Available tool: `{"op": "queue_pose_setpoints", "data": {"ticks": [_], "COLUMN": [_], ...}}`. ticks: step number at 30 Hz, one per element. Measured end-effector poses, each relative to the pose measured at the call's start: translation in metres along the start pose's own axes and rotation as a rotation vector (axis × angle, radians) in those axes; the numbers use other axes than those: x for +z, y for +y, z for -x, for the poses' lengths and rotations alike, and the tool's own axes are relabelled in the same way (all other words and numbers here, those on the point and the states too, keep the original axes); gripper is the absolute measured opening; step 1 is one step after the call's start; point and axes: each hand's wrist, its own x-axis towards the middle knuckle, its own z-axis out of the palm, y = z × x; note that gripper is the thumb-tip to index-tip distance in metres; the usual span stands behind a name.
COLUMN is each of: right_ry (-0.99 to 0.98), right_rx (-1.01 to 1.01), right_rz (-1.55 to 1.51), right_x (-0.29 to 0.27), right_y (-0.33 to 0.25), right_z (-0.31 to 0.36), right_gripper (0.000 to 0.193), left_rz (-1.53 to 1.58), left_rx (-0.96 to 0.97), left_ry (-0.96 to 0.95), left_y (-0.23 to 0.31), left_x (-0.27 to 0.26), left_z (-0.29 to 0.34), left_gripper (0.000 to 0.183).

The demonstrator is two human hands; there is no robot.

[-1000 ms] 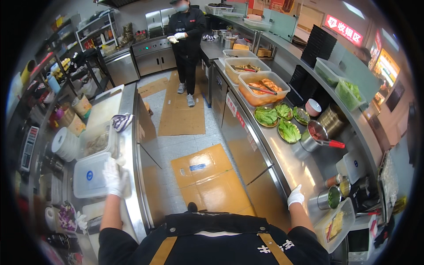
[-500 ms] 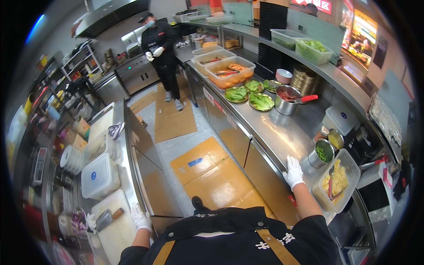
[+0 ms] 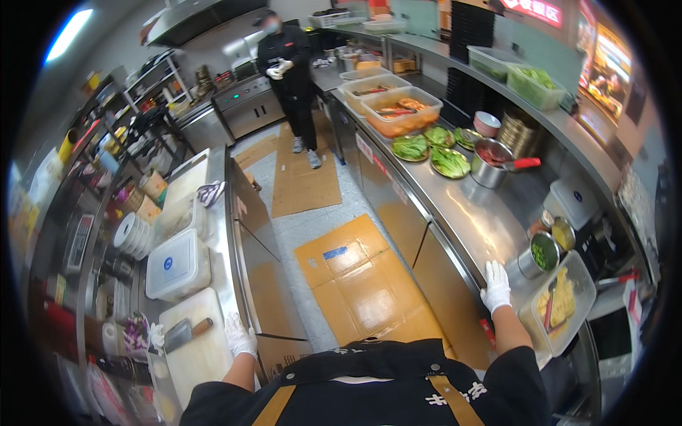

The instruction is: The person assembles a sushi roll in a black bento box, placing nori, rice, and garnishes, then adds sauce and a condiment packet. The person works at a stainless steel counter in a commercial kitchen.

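Note:
My left hand (image 3: 240, 335), in a white glove, lies with fingers stretched on the edge of the left steel counter. Beside it is a white cutting board (image 3: 206, 361) bearing a cleaver (image 3: 179, 335) with a wooden handle. My right hand (image 3: 496, 287), also gloved, rests flat with fingers apart on the front edge of the right steel counter (image 3: 462, 221). Nearest to that hand are a metal pot of chopped greens (image 3: 543, 257) and a clear tub (image 3: 581, 309) of yellowish shredded food with utensils in it. Neither hand holds anything.
Plates of lettuce (image 3: 450, 163), a steel pot (image 3: 490, 175) with a red-handled utensil and a tub of orange-red food (image 3: 401, 126) stand farther along the right counter. A lidded tub (image 3: 177, 264) sits on the left one. Flattened cardboard (image 3: 366, 284) covers the aisle, where a masked co-worker (image 3: 288, 78) stands.
My view has turned a little, so the counters and the co-worker appear farther right. Both my hands stay flat on the counter edges, and the things on the counters keep their places.

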Motion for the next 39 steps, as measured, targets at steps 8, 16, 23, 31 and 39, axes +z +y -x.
{"op": "queue_pose_setpoints", "data": {"ticks": [8,16,23,31,39], "right_ry": [-0.011,-0.03,-0.045,-0.043,-0.048], "right_rx": [0.008,0.012,0.008,0.004,0.001], "right_rz": [0.053,0.07,0.057,0.071,0.07], "right_x": [0.0,0.007,0.01,0.008,0.008], "right_y": [-0.002,0.002,0.005,0.004,0.005], "right_z": [-0.003,-0.004,-0.005,-0.005,-0.005], "right_gripper": [0.099,0.099,0.101,0.101,0.1], "left_rz": [-0.059,-0.057,-0.048,-0.03,-0.042], "left_rx": [-0.008,-0.035,-0.015,-0.029,-0.032], "left_ry": [-0.019,-0.02,-0.014,-0.013,-0.042], "left_y": [-0.002,0.003,0.003,-0.002,-0.001], "left_x": [0.011,0.007,0.007,0.014,0.011], "left_z": [-0.003,-0.004,-0.005,-0.006,-0.006], "left_gripper": [0.09,0.087,0.087,0.088,0.088]}}
